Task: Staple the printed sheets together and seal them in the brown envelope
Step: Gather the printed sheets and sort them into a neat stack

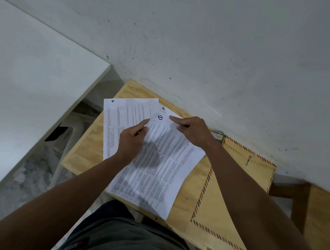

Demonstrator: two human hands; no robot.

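Observation:
Printed sheets lie on a small wooden table (85, 146). The top sheet (162, 166), marked with a circled 1, is slightly lifted and angled toward me. My left hand (131, 141) pinches its upper left edge. My right hand (192, 131) pinches its top edge near the far corner. Another printed sheet (123, 115) lies flat underneath to the left, and the corner of a third sheet (167, 110) peeks out behind. The brown envelope (226, 196), with a striped border and string clasp, lies flat to the right, partly under my right forearm. A stapler (218, 135) is mostly hidden behind my right hand.
A white wall (212, 47) runs right behind the table. A white panel (18, 84) stands at the left, with a gap and floor clutter below it. A second wooden surface (323, 219) sits at the right. My lap is at the table's near edge.

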